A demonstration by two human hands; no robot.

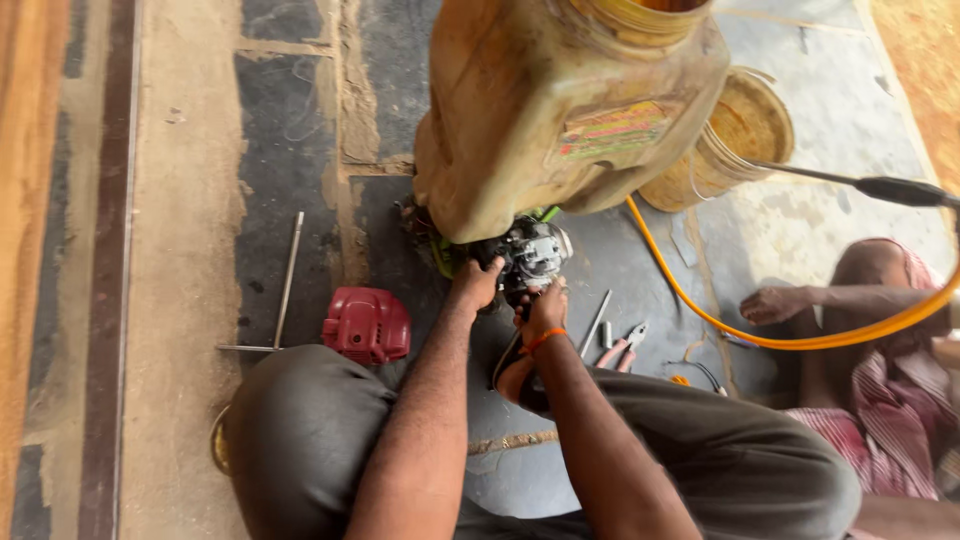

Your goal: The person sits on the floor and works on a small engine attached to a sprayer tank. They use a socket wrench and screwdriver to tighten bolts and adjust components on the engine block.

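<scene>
A large dirty yellow sprayer tank [560, 110] stands on the floor in front of me, with a small grey and black engine [535, 250] under its base. My left hand [476, 282] rests on the engine's left side, fingers curled against it. My right hand [545, 305], with an orange band at the wrist, grips the engine's lower front edge. What the fingers hold underneath is hidden. My knees in grey trousers frame both arms.
A red engine cover [367, 324] lies left of my left arm, beside a T-shaped metal rod [284, 290]. Pliers [622, 347] and a metal tool [594, 324] lie to the right. An orange hose [760, 335] curves past another person's foot [775, 303]. A yellow lid [730, 135] leans behind the tank.
</scene>
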